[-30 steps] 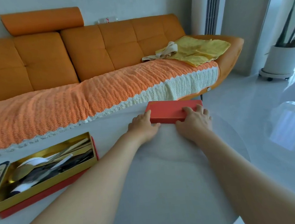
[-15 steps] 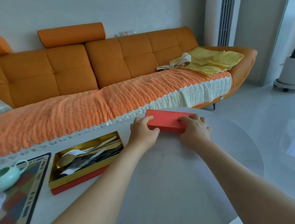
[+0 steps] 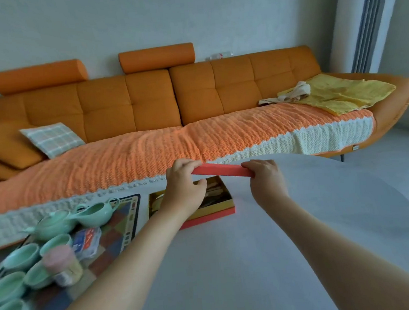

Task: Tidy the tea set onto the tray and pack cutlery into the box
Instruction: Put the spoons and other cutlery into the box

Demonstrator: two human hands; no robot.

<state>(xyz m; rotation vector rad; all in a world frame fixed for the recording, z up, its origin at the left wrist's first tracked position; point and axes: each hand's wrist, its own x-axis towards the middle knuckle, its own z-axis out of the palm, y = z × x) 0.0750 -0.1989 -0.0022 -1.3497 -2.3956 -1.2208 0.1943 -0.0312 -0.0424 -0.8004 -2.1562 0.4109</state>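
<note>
A red box lid [image 3: 222, 171] is held in the air above the table, seen edge-on. My left hand [image 3: 183, 187] grips its left end and my right hand [image 3: 266, 181] grips its right end. Below the lid lies the open gold-lined box [image 3: 218, 206] with a red base; cutlery inside is partly hidden by my left hand. At the left, a patterned tray [image 3: 127, 218] carries a mint-green teapot [image 3: 52, 223], a pitcher [image 3: 96, 211] and several mint cups [image 3: 22, 256].
The white round table [image 3: 304, 232] spreads to the right of the box. A pink-lidded jar [image 3: 62, 266] and a small clear packet [image 3: 87, 240] sit on the tray. An orange sofa [image 3: 171, 123] with a knitted cover runs behind the table.
Both hands lifted the red lid off the table and carried it left, over the open box. The view swung left and up, bringing the tray and tea set into sight.
</note>
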